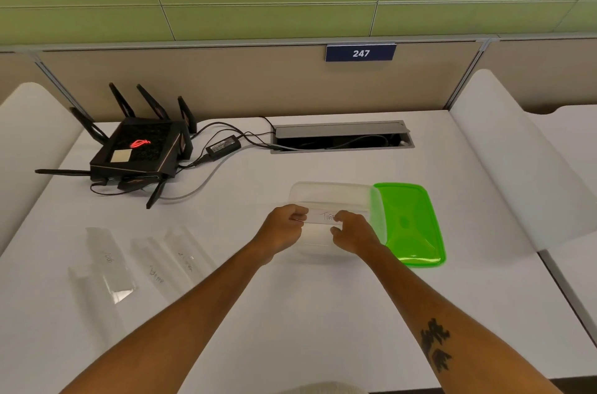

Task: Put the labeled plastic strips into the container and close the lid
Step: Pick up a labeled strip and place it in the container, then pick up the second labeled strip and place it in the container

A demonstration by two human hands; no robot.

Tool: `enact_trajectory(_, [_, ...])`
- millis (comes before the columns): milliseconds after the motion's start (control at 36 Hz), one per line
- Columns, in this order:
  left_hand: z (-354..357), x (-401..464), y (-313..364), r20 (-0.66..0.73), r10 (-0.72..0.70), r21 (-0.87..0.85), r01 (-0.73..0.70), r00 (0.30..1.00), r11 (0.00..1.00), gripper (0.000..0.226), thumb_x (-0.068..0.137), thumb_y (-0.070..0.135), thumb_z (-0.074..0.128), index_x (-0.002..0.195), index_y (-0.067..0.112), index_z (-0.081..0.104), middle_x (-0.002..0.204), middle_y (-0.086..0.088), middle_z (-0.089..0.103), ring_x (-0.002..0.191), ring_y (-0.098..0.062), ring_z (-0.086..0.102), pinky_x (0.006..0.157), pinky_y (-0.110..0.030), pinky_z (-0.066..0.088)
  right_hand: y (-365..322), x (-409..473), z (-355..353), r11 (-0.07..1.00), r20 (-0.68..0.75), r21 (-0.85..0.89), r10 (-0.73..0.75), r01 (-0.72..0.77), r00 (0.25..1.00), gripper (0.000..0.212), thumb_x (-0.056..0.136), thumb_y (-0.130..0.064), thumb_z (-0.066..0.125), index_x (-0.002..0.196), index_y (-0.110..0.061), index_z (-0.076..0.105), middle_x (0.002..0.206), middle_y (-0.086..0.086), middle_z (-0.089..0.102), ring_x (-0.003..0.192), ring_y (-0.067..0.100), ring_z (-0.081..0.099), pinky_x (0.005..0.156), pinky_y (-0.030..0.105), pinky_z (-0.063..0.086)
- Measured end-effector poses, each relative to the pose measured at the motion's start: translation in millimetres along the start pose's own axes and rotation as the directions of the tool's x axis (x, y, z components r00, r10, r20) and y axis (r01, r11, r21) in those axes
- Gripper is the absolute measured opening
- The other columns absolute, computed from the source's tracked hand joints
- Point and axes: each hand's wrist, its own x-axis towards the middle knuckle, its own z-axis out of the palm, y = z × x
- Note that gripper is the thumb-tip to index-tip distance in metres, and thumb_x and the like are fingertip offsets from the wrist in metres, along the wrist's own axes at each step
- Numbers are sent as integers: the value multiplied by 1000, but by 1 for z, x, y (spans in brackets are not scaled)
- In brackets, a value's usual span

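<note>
A clear plastic strip (319, 217) with handwriting that reads "TIG" before the right thumb covers the rest is held over the open clear container (329, 196) at the desk's centre. The left hand (284, 227) pinches the strip's left end between thumb and fingers; the right hand (352, 232) pinches its right end likewise. Both forearms reach in from 6 o'clock, the right one bearing a dark tattoo.

The green lid (410, 225) lies off the container, touching its 3 o'clock side.

At 9 o'clock from the hands, three more labeled strips (111, 264) lie flat on the white desk (290, 313), their writing too faint to read.

At 11 o'clock sits one black router (139, 148) with a glowing red logo. A blue plate (361, 53) at 12 o'clock reads "247".
</note>
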Motion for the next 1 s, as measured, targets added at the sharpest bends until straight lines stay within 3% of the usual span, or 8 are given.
enact_trajectory(167, [-22, -12, -8, -70, 114, -68, -119, 991, 991, 48, 88, -8, 51, 124, 17, 70, 115, 6, 74, 103, -5, 71, 84, -11, 54, -2, -2, 1, 995, -118, 100, -7, 19, 993, 27, 97, -23, 67, 122, -18, 71, 128, 2, 70, 118, 25, 66, 101, 32, 51])
enact_trajectory(306, [-55, -20, -24, -168, 144, -79, -159, 975, 984, 38, 94, -1, 52, 121, 18, 72, 109, 8, 76, 100, -7, 73, 84, -16, 56, -28, -18, 10, 960, -380, 179, -135, 216, 915, 16, 97, -14, 67, 111, -13, 74, 112, 1, 74, 99, 25, 67, 89, 35, 54])
enact_trajectory(472, [-114, -23, -61, -292, 68, -2, -72, 954, 997, 35, 91, -3, 55, 115, 13, 75, 105, 3, 77, 100, -13, 72, 87, -19, 55, -83, -52, 36, 871, -481, 233, -283, 432, 830, 14, 95, -9, 66, 104, -15, 75, 100, -5, 73, 79, 15, 63, 75, 25, 53])
enact_trajectory(528, [-137, -23, -75, -324, 13, 33, -2, 946, 999, 37, 90, -1, 54, 116, 14, 75, 107, 3, 76, 103, -14, 70, 91, -24, 54, -102, -65, 51, 841, -445, 289, -303, 456, 842, 14, 95, -11, 66, 105, -17, 75, 99, -7, 72, 76, 11, 63, 75, 22, 52])
enact_trajectory(611, [-170, -23, -101, -345, -62, 81, 95, 936, 992, 39, 89, 3, 52, 119, 19, 72, 115, 5, 73, 109, -13, 66, 84, -20, 49, -124, -83, 81, 821, -317, 393, -301, 414, 899, 16, 95, -17, 67, 109, -21, 73, 95, -11, 71, 73, 10, 64, 75, 23, 53])
enact_trajectory(750, [-210, -28, -143, -365, -145, 131, 205, 920, 970, 43, 92, 7, 56, 133, 20, 64, 136, 1, 63, 114, -15, 56, 92, -28, 44, -145, -105, 130, 845, 14, 518, -160, 130, 987, 25, 93, -26, 68, 118, -27, 65, 98, -15, 69, 75, 9, 68, 76, 29, 60])
enact_trajectory(861, [-228, -28, -164, -372, -161, 169, 237, 914, 957, 46, 95, 11, 61, 140, 16, 58, 146, -7, 56, 129, -28, 56, 101, -36, 47, -153, -117, 156, 822, 210, 562, -34, -93, 977, 35, 93, -34, 69, 126, -30, 60, 111, -13, 69, 94, 6, 68, 73, 20, 56])
enact_trajectory(1000, [-242, -24, -177, -365, -160, 170, 235, 917, 957, 47, 95, 15, 62, 142, 15, 57, 143, -7, 58, 128, -28, 57, 102, -38, 48, -164, -123, 173, 775, 304, 590, 48, -228, 951, 40, 93, -31, 71, 130, -28, 55, 118, -4, 68, 103, 17, 71, 89, 33, 63])
